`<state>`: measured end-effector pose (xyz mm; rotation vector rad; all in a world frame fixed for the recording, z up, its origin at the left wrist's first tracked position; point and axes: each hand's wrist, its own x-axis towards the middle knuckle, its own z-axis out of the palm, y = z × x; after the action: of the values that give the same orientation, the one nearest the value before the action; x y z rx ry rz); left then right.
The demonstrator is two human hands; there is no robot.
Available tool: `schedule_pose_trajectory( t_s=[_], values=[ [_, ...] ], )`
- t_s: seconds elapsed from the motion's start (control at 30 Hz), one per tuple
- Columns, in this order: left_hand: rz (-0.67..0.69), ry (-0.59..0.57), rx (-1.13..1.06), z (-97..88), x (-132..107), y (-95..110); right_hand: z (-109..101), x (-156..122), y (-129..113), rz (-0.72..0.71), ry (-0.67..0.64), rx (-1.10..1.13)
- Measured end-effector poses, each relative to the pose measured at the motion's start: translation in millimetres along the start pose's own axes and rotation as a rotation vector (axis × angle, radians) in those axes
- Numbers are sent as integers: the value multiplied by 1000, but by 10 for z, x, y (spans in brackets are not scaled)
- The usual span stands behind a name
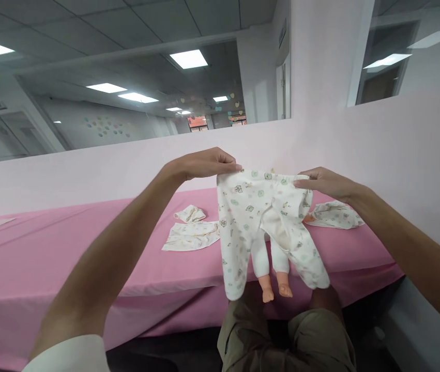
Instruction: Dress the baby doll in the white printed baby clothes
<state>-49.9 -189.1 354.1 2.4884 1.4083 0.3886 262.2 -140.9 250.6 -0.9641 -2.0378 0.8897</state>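
A pair of white baby pants (pixel 248 206) with a small animal print hangs spread between my two hands. My left hand (pixel 214 163) pinches the waistband at its left corner. At the other end of the waistband, my right hand (pixel 322 183) grips the fabric between thumb and fingers. Behind the pants lies a baby doll (pixel 260 258); its white-clothed legs and bare feet show below them, over the table's front edge. The pants hide most of its body. A bit of the doll's hand shows beside the right pant leg.
Pink cloth covers the table (pixel 68 248). Left of the doll lie a folded printed garment (pixel 191 236) and a small crumpled printed piece (pixel 191 213). Another printed garment (pixel 336 214) rests at the right. Behind stand a pale wall (pixel 320 129) and a window (pixel 126 103).
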Motion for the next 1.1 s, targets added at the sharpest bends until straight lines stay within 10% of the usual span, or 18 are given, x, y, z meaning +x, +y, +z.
schedule_pose_trajectory(
  t_s=[0.3,0.53,0.83,1.0,1.1],
  values=[
    [-42,198,-136,118,179,-48,86,134,-150,166,502,122],
    [-4,305,-586,483,167,441,571,-103,-706,11,164,426],
    [183,386,-186,720,-187,718,643,-120,-691,-65,297,272],
    [49,630,-442,1297,-287,335,627,-57,-670,-141,294,467],
    [-69,411,-834,1840,-313,186,647,-77,-736,-189,259,568]
  ],
)
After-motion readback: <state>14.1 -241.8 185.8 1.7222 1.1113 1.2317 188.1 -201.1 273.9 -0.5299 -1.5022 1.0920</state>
